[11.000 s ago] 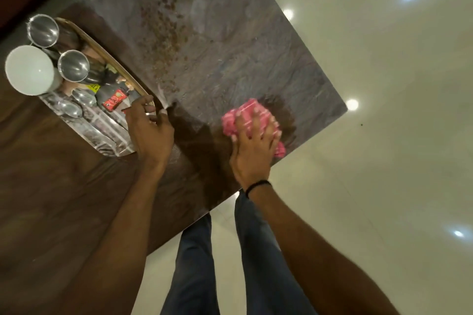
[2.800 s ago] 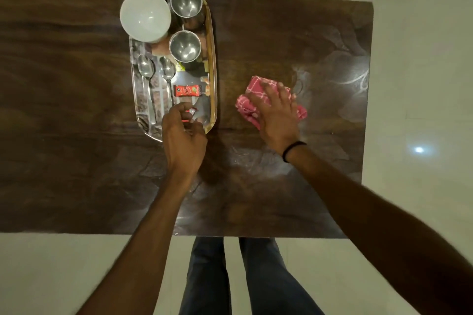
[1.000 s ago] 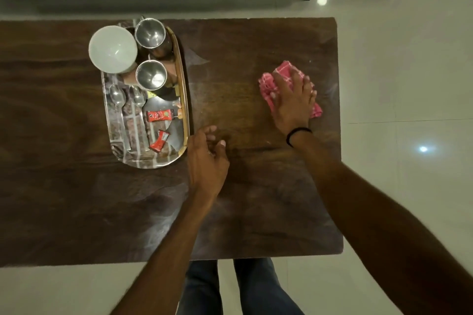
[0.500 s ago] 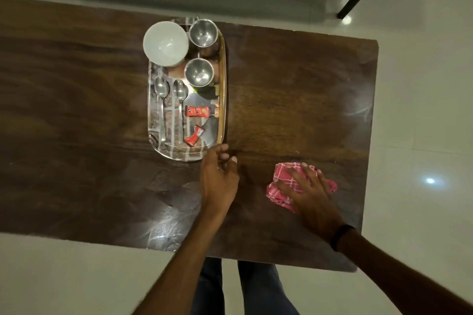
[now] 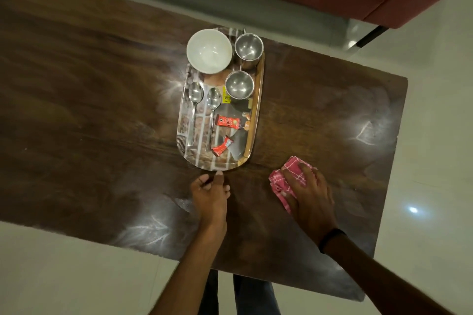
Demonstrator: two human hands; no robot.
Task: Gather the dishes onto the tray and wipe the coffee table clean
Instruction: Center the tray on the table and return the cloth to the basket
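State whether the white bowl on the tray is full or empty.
Empty: the white bowl sits upright on the tray, its inside bare and white.

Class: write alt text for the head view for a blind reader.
A person's right hand presses a pink checked cloth on a dark wooden coffee table; the left hand rests near a patterned oblong tray holding a white bowl, two steel cups, two spoons and red sachets.
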